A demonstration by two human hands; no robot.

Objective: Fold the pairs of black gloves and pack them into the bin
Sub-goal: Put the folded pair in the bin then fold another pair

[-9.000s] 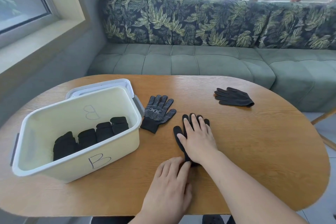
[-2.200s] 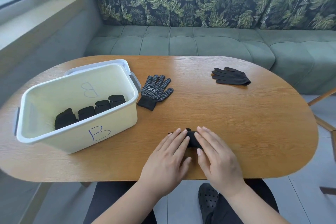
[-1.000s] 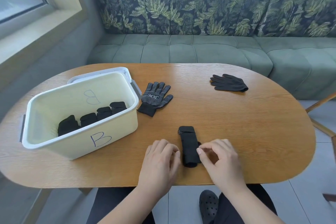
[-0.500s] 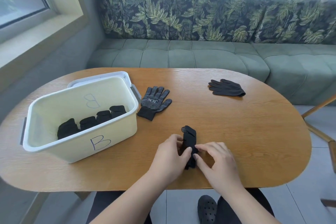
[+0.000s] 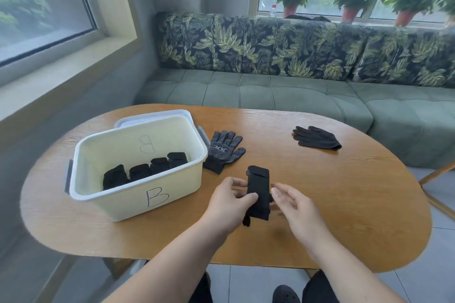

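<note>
My left hand (image 5: 230,200) grips a folded pair of black gloves (image 5: 259,192), lifted upright just above the table. Beside it on the right, my right hand (image 5: 294,204) hovers with relaxed fingers and holds nothing. A cream bin (image 5: 128,200) marked "B" stands at the left and holds several folded black bundles (image 5: 145,170) along its floor. A flat dotted glove pair (image 5: 224,150) lies next to the bin's right side. Another black pair (image 5: 316,137) lies at the far right of the table.
The oval wooden table (image 5: 344,204) has its near edge just below my hands. The bin's lid (image 5: 152,115) sits under or behind the bin. A green sofa (image 5: 270,91) runs behind the table. A wooden chair leg (image 5: 435,174) shows at the right.
My left hand has lifted the folded bundle off the table and turned it upright. The right hand has let go and drawn slightly away. The camera has tilted up.
</note>
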